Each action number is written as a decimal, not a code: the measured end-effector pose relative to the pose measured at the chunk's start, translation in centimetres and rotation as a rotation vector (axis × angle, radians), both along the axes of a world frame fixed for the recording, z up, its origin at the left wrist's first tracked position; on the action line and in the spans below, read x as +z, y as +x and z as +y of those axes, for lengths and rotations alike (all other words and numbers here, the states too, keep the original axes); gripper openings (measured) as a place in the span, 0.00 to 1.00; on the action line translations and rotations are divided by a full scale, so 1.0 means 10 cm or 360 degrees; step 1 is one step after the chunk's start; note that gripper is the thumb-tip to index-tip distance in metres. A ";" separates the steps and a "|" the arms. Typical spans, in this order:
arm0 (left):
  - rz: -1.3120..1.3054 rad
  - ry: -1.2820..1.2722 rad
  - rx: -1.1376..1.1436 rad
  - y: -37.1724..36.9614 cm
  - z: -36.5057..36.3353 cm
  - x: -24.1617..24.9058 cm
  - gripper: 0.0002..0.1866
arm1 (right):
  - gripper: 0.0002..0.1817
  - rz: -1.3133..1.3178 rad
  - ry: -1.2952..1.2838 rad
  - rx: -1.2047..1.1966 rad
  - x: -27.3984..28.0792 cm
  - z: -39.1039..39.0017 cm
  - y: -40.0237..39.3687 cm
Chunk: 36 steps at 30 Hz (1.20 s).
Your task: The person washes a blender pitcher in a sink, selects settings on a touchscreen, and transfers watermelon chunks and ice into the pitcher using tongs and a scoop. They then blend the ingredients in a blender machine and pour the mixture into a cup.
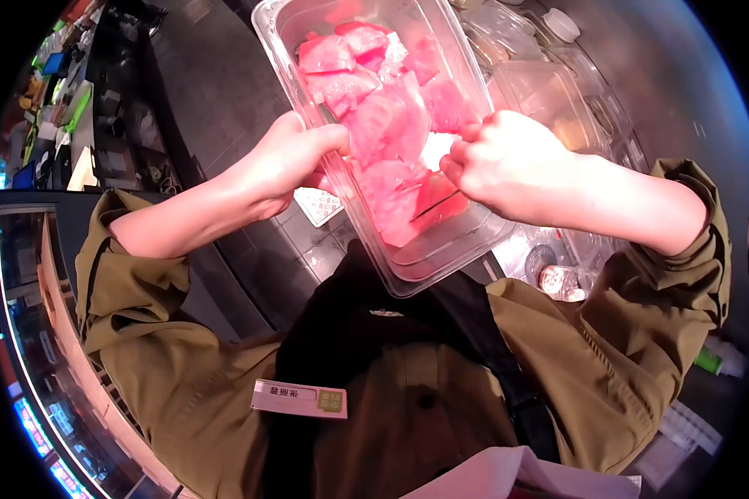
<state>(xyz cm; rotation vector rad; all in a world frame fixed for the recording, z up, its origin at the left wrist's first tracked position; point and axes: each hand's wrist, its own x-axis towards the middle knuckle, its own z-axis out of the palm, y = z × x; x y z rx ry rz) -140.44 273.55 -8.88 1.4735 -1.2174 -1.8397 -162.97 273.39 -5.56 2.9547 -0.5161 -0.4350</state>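
Note:
A clear plastic container (408, 270) is held tilted in front of me, with several glossy pink-red chunks (387, 125) in it that look like cut fruit. My left hand (295, 162) grips its left rim, thumb over the edge and fingers beneath. Over the right side of the container is my right hand (495, 166), closed, its fingertips curled down among the chunks. A thin dark line (437, 206) runs across a chunk just below those fingertips. What the right hand pinches, I cannot tell.
More clear plastic containers (549, 96) are crowded on the right, beside a round white lid (562, 25). A counter with assorted items (75, 108) runs along the upper left. Grey floor tiles (212, 75) lie below. At lower left stands a glass-fronted display case (58, 358).

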 end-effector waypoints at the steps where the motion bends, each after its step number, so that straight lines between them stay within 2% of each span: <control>1: -0.0047 -0.0012 -0.0024 0.01 -0.02 -0.02 0.10 | 0.06 0.0043 0.0024 0.0020 0.01 0.01 0.00; 2: -0.0025 0.0034 -0.0014 0.00 -0.02 0.03 0.10 | 0.06 -0.0067 -0.0021 0.0041 0.02 0.02 -0.06; 5: 0.0057 0.0134 0.0018 0.00 -0.04 0.03 0.10 | 0.08 -0.0126 0.0144 -0.0230 0.26 0.11 -0.33; 6: 0.0085 0.0156 0.0036 0.00 -0.05 0.02 0.10 | 0.06 -0.0177 0.0140 -0.0343 0.33 0.16 -0.42; 7: 0.0109 0.0178 0.0050 0.00 -0.06 0.01 0.10 | 0.07 -0.0408 0.0118 -0.0370 0.32 0.17 -0.56; 9: 0.0086 0.0156 0.0100 -0.01 -0.08 -0.04 0.10 | 0.11 -0.0445 0.0119 -0.0630 0.51 0.23 -0.76; 10: 0.0063 0.0156 0.0091 0.00 -0.09 -0.07 0.10 | 0.12 -0.0741 0.0197 -0.0627 0.60 0.25 -0.88; 11: 0.0047 0.0157 0.0081 0.00 -0.12 -0.08 0.10 | 0.14 -0.0843 0.0175 -0.0736 0.74 0.31 -1.01; 13: 0.0038 0.0169 0.0054 -0.02 -0.13 -0.07 0.12 | 0.14 -0.0990 0.0100 -0.1223 0.96 0.44 -1.27; 15: 0.0051 0.0161 0.0104 -0.04 -0.14 -0.08 0.12 | 0.14 -0.0888 -0.0128 -0.1393 1.02 0.42 -1.49; 16: 0.0076 0.0161 0.0133 -0.05 -0.13 -0.08 0.12 | 0.14 -0.0681 -0.0238 -0.1537 0.96 0.33 -1.58; 17: 0.0084 0.0172 0.0140 -0.08 -0.12 -0.06 0.12 | 0.14 -0.0496 -0.0390 -0.1493 0.87 0.28 -1.55; 19: 0.0105 0.0211 0.0165 -0.11 -0.13 0.01 0.12 | 0.15 -0.0201 -0.0287 -0.1451 0.54 -0.02 -1.64; 21: 0.0111 0.0220 0.0150 -0.10 -0.13 -0.02 0.13 | 0.13 0.0093 0.0002 -0.1556 0.31 -0.17 -1.56; 22: 0.0102 0.0225 0.0176 -0.05 -0.14 -0.04 0.13 | 0.12 0.0309 0.0011 -0.1693 0.31 -0.23 -1.50; 24: 0.0034 0.0238 0.0100 0.04 -0.18 -0.12 0.11 | 0.12 0.0088 -0.0307 -0.1663 0.59 -0.11 -1.33; 25: -0.0002 0.0241 0.0060 0.06 -0.18 -0.15 0.10 | 0.10 -0.0306 -0.0437 -0.1357 0.71 0.04 -1.27; 26: 0.0026 0.0230 0.0069 0.06 -0.18 -0.14 0.10 | 0.09 -0.0561 -0.0211 -0.1285 0.83 0.16 -1.05; 29: 0.0072 0.0210 0.0081 0.02 -0.09 -0.07 0.10 | 0.11 -0.0315 -0.0107 -0.0881 0.66 0.20 -0.66; 31: 0.0089 0.0195 0.0092 -0.03 -0.07 -0.03 0.10 | 0.14 -0.0098 0.0328 -0.1243 0.55 0.09 -0.44; 35: 0.0129 0.0183 0.0104 -0.06 -0.03 -0.02 0.09 | 0.18 -0.0287 0.0847 -0.1657 0.21 -0.06 -0.35; 36: 0.0100 0.0177 0.0095 -0.08 -0.02 0.03 0.09 | 0.18 -0.0323 0.0810 -0.1650 0.16 -0.08 -0.33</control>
